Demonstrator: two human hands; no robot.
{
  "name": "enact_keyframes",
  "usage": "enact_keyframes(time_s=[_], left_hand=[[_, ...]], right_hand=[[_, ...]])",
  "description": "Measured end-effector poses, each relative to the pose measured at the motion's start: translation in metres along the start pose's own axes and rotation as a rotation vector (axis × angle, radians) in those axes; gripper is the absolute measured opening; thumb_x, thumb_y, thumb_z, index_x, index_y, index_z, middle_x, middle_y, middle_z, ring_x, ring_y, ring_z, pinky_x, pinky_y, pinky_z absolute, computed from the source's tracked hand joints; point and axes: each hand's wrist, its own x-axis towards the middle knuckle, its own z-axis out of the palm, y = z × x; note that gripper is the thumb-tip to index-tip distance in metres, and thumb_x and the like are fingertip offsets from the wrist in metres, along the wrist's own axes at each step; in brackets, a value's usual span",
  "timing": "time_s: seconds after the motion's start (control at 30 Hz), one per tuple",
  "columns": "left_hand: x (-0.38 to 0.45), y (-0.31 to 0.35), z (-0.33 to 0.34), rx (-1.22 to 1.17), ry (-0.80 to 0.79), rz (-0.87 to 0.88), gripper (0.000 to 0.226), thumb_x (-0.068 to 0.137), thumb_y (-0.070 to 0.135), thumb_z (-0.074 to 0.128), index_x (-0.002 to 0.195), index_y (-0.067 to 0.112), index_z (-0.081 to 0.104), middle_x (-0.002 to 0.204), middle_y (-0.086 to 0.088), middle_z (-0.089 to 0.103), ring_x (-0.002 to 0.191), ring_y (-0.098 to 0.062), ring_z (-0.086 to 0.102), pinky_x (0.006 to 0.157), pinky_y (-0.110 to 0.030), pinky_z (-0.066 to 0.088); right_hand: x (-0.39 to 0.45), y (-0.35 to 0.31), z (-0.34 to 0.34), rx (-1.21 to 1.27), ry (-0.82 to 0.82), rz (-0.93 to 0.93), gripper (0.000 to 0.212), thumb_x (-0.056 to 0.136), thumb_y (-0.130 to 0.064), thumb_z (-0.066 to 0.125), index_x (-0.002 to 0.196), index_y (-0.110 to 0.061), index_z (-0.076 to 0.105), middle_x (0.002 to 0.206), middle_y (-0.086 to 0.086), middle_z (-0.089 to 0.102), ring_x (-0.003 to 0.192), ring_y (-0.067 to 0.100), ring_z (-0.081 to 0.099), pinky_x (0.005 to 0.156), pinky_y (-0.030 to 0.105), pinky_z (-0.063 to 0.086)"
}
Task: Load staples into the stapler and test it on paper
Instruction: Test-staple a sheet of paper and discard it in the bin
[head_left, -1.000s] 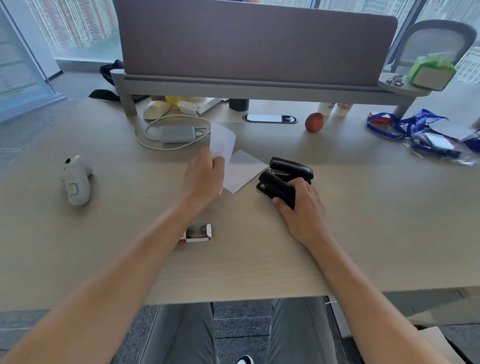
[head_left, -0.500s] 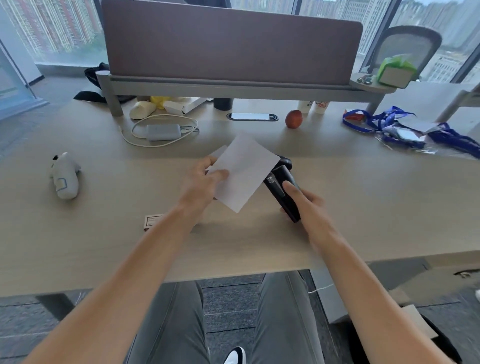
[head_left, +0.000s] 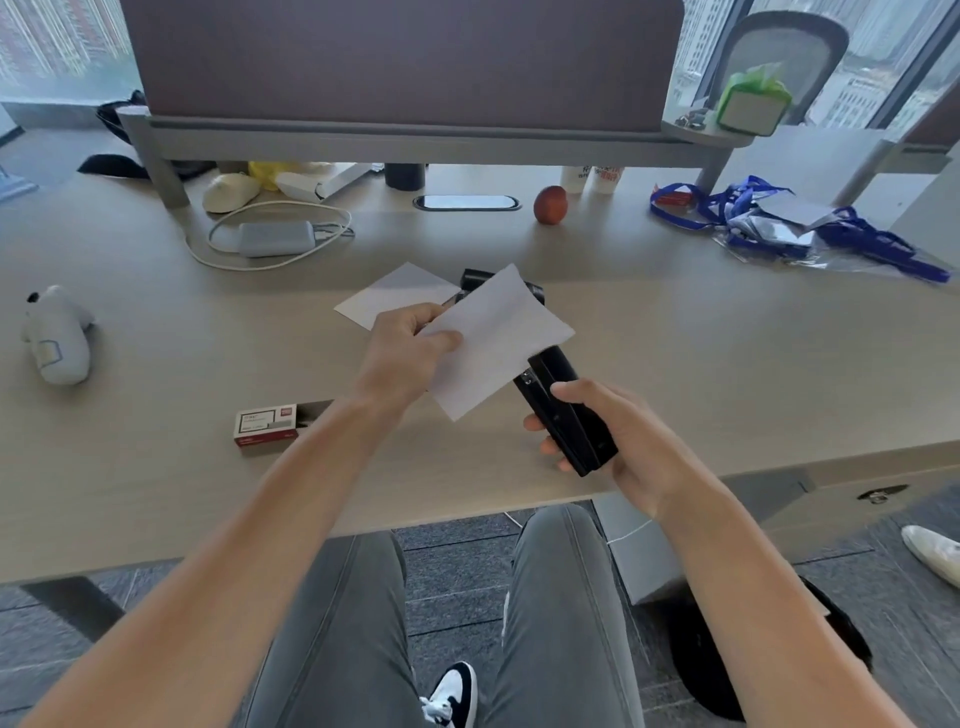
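My right hand (head_left: 618, 441) grips a black stapler (head_left: 563, 410), lifted off the desk, its front end pointing up and away from me. My left hand (head_left: 402, 353) pinches a white sheet of paper (head_left: 498, 338) by its left edge and holds it over the stapler's front end, which the sheet partly hides. A second white sheet (head_left: 395, 293) lies flat on the desk behind my left hand. Behind the held sheet a second black object (head_left: 475, 278) peeks out. A red and white staple box (head_left: 267, 426) lies on the desk left of my left forearm.
On the wooden desk (head_left: 727, 353) are a white toy figure (head_left: 54, 338) at far left, a grey charger with a white cable (head_left: 275, 239), an apple (head_left: 550, 203), and blue lanyards with plastic bags (head_left: 779, 228) at right. A divider screen (head_left: 405, 62) stands at the back.
My right hand lifted the stapler off the desk and drew it toward me. My left hand raised one sheet and brought it right, over the stapler's front end. The camera view shifted.
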Motion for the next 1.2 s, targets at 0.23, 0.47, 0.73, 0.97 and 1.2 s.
enact_keyframes(time_s=[0.23, 0.47, 0.73, 0.97, 1.2], left_hand=[[-0.004, 0.003, 0.005, 0.070, -0.011, 0.069, 0.020, 0.088, 0.007, 0.065, 0.081, 0.023, 0.075, 0.076, 0.009, 0.071, 0.062, -0.002, 0.062, 0.057, -0.015, 0.047], [-0.002, 0.000, 0.000, 0.189, 0.036, 0.131, 0.012, 0.083, 0.020, 0.063, 0.084, 0.020, 0.075, 0.087, -0.008, 0.073, 0.078, -0.028, 0.066, 0.067, -0.041, 0.055], [-0.008, 0.002, -0.001, 0.125, -0.016, 0.135, 0.018, 0.086, 0.013, 0.069, 0.080, 0.029, 0.074, 0.080, 0.008, 0.071, 0.070, -0.010, 0.063, 0.063, -0.024, 0.049], [-0.007, -0.001, -0.005, 0.054, -0.020, 0.059, 0.013, 0.087, 0.009, 0.069, 0.096, 0.017, 0.073, 0.095, -0.002, 0.075, 0.076, -0.011, 0.066, 0.066, -0.022, 0.051], [-0.013, -0.002, -0.002, -0.281, 0.025, -0.167, 0.010, 0.088, 0.017, 0.073, 0.093, 0.019, 0.065, 0.094, 0.000, 0.075, 0.087, -0.019, 0.073, 0.076, -0.039, 0.062]], right_hand=[[-0.004, -0.003, 0.006, -0.002, 0.021, 0.070, 0.049, 0.091, -0.059, 0.063, 0.117, -0.019, 0.076, 0.102, 0.014, 0.081, 0.072, 0.023, 0.071, 0.070, 0.036, 0.055], [-0.007, -0.002, 0.010, 0.049, 0.013, 0.080, 0.048, 0.092, -0.058, 0.062, 0.115, -0.018, 0.076, 0.104, 0.017, 0.080, 0.071, 0.024, 0.071, 0.067, 0.036, 0.054], [0.000, 0.002, 0.017, 0.014, 0.029, 0.118, 0.057, 0.086, -0.061, 0.068, 0.109, -0.010, 0.076, 0.097, 0.016, 0.080, 0.067, 0.025, 0.073, 0.058, 0.033, 0.056], [0.003, 0.005, 0.024, 0.024, 0.031, 0.073, 0.056, 0.089, -0.057, 0.069, 0.114, -0.007, 0.073, 0.094, 0.017, 0.079, 0.057, 0.023, 0.063, 0.050, 0.029, 0.047], [0.006, 0.007, 0.027, 0.069, 0.087, 0.036, 0.057, 0.091, -0.052, 0.070, 0.115, -0.001, 0.072, 0.089, 0.016, 0.077, 0.056, 0.022, 0.062, 0.046, 0.028, 0.048]])
